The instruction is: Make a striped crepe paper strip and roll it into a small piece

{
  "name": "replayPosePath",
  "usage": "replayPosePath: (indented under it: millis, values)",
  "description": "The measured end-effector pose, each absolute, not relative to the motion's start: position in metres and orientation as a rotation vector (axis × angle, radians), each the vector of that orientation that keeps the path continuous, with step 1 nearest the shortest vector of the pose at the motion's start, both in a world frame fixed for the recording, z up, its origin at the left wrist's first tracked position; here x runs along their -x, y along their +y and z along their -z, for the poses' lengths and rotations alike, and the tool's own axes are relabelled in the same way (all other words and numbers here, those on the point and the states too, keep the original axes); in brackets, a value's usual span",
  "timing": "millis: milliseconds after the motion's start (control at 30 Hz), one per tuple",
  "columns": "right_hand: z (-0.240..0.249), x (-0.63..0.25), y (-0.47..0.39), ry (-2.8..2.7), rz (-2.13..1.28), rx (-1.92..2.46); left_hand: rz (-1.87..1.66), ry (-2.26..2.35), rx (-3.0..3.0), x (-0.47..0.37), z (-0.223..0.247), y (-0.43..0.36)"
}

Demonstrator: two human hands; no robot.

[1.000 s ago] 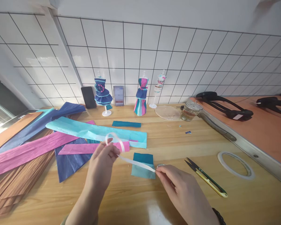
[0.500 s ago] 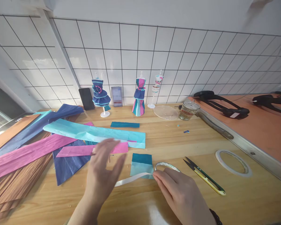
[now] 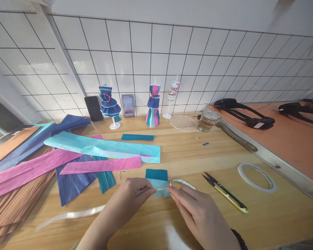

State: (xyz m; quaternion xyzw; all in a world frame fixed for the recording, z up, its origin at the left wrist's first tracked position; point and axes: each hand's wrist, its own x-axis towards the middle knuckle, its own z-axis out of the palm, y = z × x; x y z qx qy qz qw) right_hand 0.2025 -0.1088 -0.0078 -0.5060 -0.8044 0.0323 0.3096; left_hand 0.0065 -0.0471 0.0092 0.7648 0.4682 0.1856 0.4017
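Observation:
My left hand (image 3: 135,194) is closed in a pinch on a narrow strip of white tape, whose loose tail (image 3: 79,213) trails out to the left past my wrist. My right hand (image 3: 195,208) pinches the same tape close by, with the tape roll (image 3: 183,181) held edge-up against its fingers. A short stretch of tape spans the gap between both sets of fingertips. Just beneath lies a small two-tone piece, dark teal (image 3: 156,174) above and light blue below, flat on the table. Part of its lower edge is hidden by my fingers.
Thread snips (image 3: 225,192) and a white tape ring (image 3: 257,177) lie at right. Pink strips (image 3: 101,166), a light blue strip (image 3: 101,146) and navy pieces (image 3: 73,180) overlap at left. Behind stand small dressed mannequins (image 3: 153,104), phones (image 3: 94,108) and a glass (image 3: 209,121).
My left hand has moved right and down from open fingers to a pinch on the tape beside my right hand. The tape's tail now stretches out to the left.

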Motion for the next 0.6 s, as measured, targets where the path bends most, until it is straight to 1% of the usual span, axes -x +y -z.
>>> replayPosePath:
  millis: [133,333,433,600]
  values:
    - [0.01,-0.205,-0.113,-2.221,-0.164,1.278,-0.383,1.232,-1.888,0.003,-0.012,-0.045]
    - [0.008,-0.205,-0.114,-2.161,0.076,1.39,-0.326,1.265,-1.835,0.012,-0.011,-0.041]
    - [0.01,-0.21,-0.114,-2.116,0.063,1.439,-0.324,1.331,-1.781,0.013,-0.008,-0.039]
    - [0.015,-0.222,-0.113,-2.114,0.088,1.442,-0.222,1.337,-1.719,0.015,0.002,-0.036]
